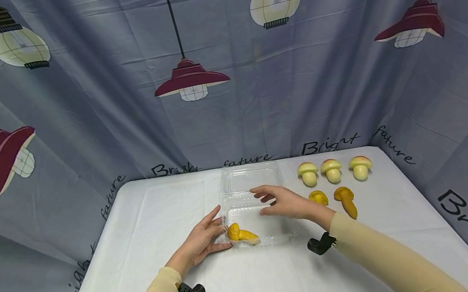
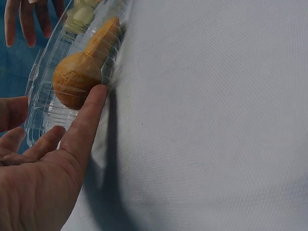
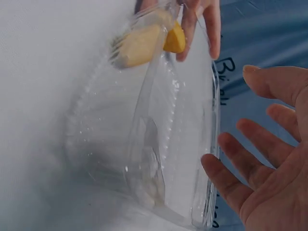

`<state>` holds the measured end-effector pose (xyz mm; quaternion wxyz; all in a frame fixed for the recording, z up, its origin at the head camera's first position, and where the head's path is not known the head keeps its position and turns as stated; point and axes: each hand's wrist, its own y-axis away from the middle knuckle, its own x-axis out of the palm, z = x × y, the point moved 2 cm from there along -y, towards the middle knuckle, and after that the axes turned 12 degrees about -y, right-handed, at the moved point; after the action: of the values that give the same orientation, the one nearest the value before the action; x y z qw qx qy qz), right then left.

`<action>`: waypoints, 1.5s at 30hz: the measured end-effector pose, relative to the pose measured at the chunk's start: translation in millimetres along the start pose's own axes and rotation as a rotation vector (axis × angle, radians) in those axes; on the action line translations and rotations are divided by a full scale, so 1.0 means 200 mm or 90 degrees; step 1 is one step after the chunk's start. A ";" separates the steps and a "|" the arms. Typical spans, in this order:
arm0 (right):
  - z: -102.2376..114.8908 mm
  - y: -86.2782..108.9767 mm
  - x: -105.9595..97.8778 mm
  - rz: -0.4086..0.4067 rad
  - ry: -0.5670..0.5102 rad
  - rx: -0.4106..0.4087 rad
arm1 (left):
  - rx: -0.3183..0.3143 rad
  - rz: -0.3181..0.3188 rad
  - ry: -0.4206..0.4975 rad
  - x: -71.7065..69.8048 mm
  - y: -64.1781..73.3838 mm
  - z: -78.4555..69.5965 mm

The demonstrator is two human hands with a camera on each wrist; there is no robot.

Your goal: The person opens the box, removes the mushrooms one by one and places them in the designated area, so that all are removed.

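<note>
A clear plastic clamshell box (image 1: pixel 273 235) lies with its lid (image 1: pixel 251 178) folded back. Inside, at its front left corner, is a yellow-brown toy mushroom (image 1: pixel 246 235), its cap and stem showing through the wall in the left wrist view. My left hand (image 1: pixel 203 240) rests against the box's left side, fingers spread, one fingertip at the wall beside the mushroom cap (image 2: pixel 77 79). Over the right part of the box hovers my right hand (image 1: pixel 283 202), its fingers loosely bent and apart. Nothing is held in it, as the right wrist view (image 3: pixel 269 168) also shows.
To the right of the box lie two more yellow-brown mushrooms, one short (image 1: pixel 318 198) and one long (image 1: pixel 346 202). Behind them stands a row of three pale mushrooms (image 1: pixel 331 170). A white cloth covers the table (image 1: pixel 154 201), with a printed grey curtain (image 1: pixel 239 124) at its back.
</note>
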<state>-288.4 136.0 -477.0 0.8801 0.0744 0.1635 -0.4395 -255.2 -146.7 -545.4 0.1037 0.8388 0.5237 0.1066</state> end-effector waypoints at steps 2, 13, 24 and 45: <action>-0.01 -0.01 0.01 0.013 -0.004 0.001 | -0.001 0.001 0.000 0.00 0.00 0.00; -0.02 -0.06 0.11 0.089 0.005 0.035 | -0.005 -0.007 -0.006 0.01 0.01 -0.01; -0.06 -0.10 0.18 0.133 0.039 0.061 | 0.001 -0.001 -0.003 0.02 0.01 -0.02; -0.10 -0.17 0.26 0.147 0.078 0.092 | 0.000 0.002 0.002 0.01 0.02 -0.02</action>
<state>-290.5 81.3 -513.7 0.9056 0.1825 0.1751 -0.3405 -251.8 -145.8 -540.4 0.1026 0.8395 0.5224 0.1082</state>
